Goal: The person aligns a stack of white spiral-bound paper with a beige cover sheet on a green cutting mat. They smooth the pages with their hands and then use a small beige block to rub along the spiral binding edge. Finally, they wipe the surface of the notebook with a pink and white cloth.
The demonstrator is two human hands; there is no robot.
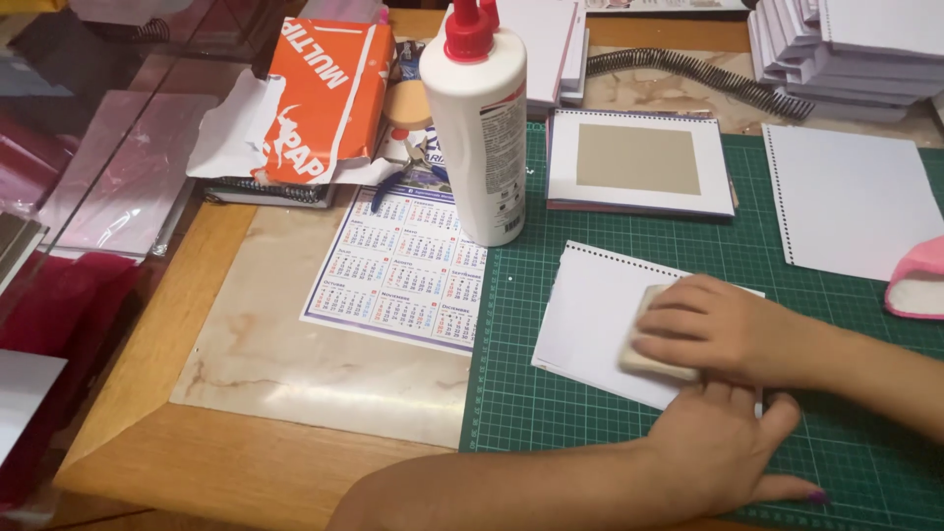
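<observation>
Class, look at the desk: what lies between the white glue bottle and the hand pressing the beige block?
In the head view, bare green cutting mat and the white punched sheet separate the glue bottle from the right hand.

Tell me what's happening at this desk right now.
A person works at a green cutting mat. The right hand presses a pale block onto a white punched sheet, while the left hand lies flat at the sheet's near edge. A white glue bottle stands upright behind, beside a calendar card.

Wooden table (pixel 157 334) with inset marble-patterned top (pixel 295 364) left of grip; glass panel (pixel 108 128) farther left, reflecting red; soft, even light throughout.
</observation>
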